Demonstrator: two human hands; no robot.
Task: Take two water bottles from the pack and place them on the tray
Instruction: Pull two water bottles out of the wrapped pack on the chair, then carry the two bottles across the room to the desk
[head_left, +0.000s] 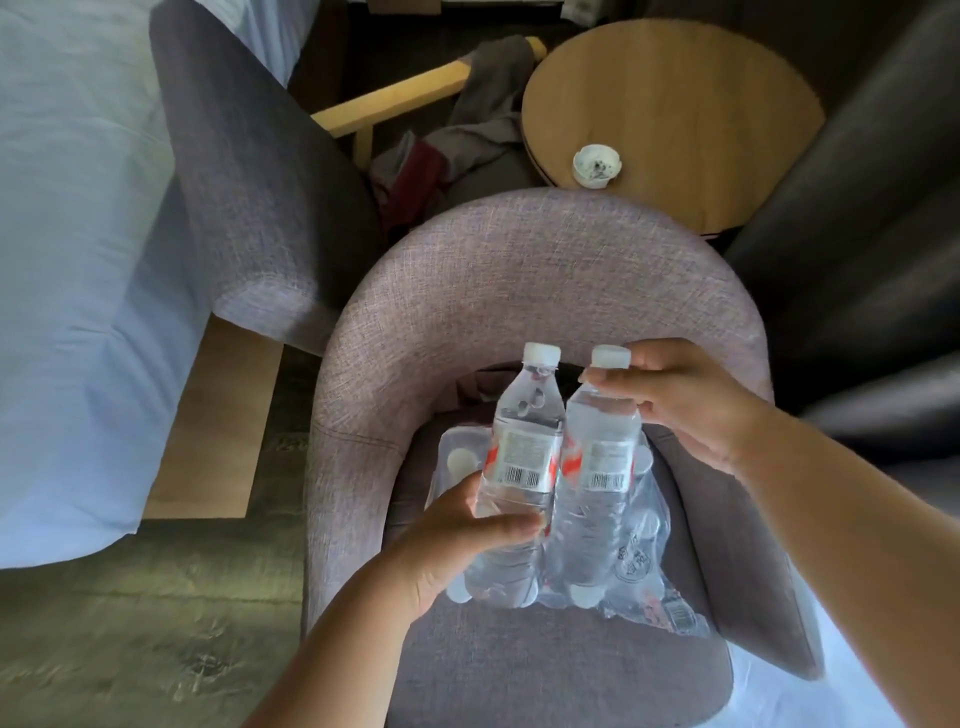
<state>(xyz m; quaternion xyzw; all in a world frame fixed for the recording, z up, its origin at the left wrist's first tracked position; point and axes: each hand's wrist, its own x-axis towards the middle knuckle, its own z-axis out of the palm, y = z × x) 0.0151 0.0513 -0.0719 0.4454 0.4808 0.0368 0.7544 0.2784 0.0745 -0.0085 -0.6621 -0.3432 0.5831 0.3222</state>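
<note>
Two clear water bottles with white caps and red-and-white labels are held side by side above the pack. My left hand (462, 540) grips the lower body of the left bottle (522, 441). My right hand (675, 400) holds the right bottle (597, 457) by its neck, just under the cap. Beneath them the shrink-wrapped pack (644, 566) of bottles lies on the seat of a grey fabric chair (519, 270). No tray is in view.
A round wooden side table (675, 93) with a white ashtray (597, 166) stands behind the chair. A second grey chair (249, 171) and a bed with pale sheets (67, 260) are at the left. Clothes lie on the floor between them.
</note>
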